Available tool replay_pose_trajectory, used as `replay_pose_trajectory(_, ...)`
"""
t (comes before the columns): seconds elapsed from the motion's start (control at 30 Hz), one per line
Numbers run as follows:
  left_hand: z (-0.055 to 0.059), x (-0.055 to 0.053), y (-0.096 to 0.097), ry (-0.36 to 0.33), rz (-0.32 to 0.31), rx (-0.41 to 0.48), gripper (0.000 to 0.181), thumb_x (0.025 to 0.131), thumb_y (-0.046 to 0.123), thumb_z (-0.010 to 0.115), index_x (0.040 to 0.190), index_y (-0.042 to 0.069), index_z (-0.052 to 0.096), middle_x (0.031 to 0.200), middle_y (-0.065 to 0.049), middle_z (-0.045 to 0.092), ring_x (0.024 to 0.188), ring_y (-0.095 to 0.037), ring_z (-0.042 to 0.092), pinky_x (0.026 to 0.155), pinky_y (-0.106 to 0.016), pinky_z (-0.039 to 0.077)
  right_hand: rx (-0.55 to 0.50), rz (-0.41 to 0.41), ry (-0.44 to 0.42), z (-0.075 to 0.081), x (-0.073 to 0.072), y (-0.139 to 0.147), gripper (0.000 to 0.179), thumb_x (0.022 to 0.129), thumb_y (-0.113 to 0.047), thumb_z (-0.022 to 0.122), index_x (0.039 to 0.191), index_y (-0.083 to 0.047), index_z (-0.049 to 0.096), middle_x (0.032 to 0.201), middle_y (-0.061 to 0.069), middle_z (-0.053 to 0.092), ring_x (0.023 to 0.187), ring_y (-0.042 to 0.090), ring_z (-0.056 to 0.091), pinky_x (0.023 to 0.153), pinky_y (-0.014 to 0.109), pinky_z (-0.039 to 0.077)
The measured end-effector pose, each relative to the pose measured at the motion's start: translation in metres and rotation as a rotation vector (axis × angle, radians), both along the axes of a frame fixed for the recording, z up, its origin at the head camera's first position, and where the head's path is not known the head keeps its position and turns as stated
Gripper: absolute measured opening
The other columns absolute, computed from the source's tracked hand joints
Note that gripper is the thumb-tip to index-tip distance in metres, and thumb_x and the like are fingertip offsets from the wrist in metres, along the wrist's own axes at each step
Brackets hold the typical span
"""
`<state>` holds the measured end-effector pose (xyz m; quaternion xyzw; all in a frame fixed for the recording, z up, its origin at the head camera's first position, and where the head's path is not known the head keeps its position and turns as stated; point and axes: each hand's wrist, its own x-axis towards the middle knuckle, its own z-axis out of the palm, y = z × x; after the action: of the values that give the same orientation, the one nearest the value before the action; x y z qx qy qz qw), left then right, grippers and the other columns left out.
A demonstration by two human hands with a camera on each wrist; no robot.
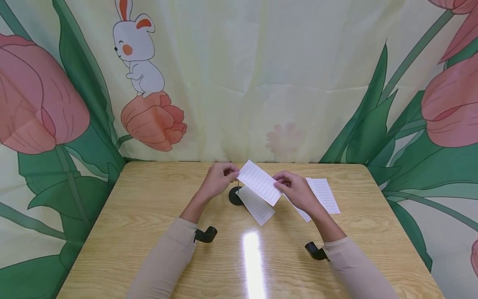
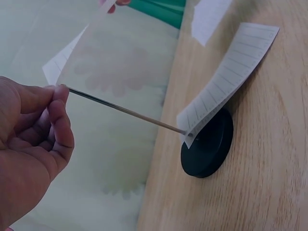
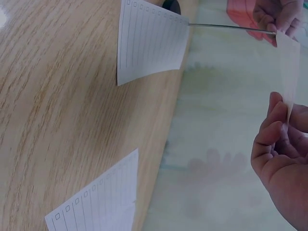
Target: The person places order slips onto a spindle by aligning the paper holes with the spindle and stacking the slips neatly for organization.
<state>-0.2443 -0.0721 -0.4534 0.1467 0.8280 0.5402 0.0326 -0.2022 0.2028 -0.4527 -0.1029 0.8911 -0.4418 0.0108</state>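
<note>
A lined white paper slip [image 1: 259, 181] is held up between both hands. My left hand [image 1: 219, 180] pinches its left corner, right at the top of a thin metal spike [image 2: 125, 110]. My right hand [image 1: 296, 189] grips the slip's opposite end between thumb and fingers. The spike rises from a round black base [image 2: 207, 151] on the table. Low on the spike, a second lined slip [image 2: 231, 72] is pierced near its corner and slants outward over the wood. In the right wrist view, the held slip [image 3: 289, 57] appears nearly edge-on.
More lined slips [image 1: 325, 196] lie on the wooden table [image 1: 149, 207] to the right, partly behind my right hand and forearm. A curtain [image 1: 224, 83] printed with tulips and a rabbit hangs along the table's far edge. Black wrist mounts [image 1: 206, 234] show at both sleeves.
</note>
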Motion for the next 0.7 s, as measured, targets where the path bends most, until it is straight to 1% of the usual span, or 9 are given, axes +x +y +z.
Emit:
replay_pose_trajectory(0.23, -0.0013, 0.0011, 0.0015, 0.01, 0.008, 0.001, 0.008, 0.099, 0.004, 0.067, 0.097, 0.003, 0.075, 0.087, -0.009, 0.071, 0.075, -0.016, 0.061, 0.063, -0.023, 0.048, 0.008, -0.004, -0.006, -0.0061, -0.0007, 0.0013, 0.016, 0.099, -0.011, 0.069, 0.114, -0.005, 0.071, 0.1, 0.009, 0.073, 0.092, 0.021, 0.068, 0.077, 0.026, 0.055)
replay_pose_trajectory(0.5, -0.0035, 0.003, 0.0024, 0.019, 0.01, 0.004, 0.009, 0.099, 0.004, 0.067, 0.099, 0.003, 0.075, 0.088, -0.01, 0.071, 0.076, -0.017, 0.06, 0.063, -0.023, 0.047, 0.008, -0.001, -0.017, -0.0092, 0.0008, 0.0019, 0.016, 0.1, -0.013, 0.068, 0.114, -0.006, 0.071, 0.1, 0.008, 0.073, 0.093, 0.021, 0.068, 0.079, 0.03, 0.056)
replay_pose_trajectory(0.7, -0.0045, 0.0037, 0.003, 0.023, 0.012, 0.006, 0.009, 0.099, 0.002, 0.066, 0.098, 0.003, 0.075, 0.087, -0.011, 0.07, 0.075, -0.017, 0.058, 0.063, -0.022, 0.045, 0.009, 0.003, -0.005, -0.0096, 0.0016, 0.002, 0.016, 0.1, -0.012, 0.069, 0.114, -0.006, 0.071, 0.099, 0.008, 0.073, 0.091, 0.02, 0.068, 0.077, 0.027, 0.055)
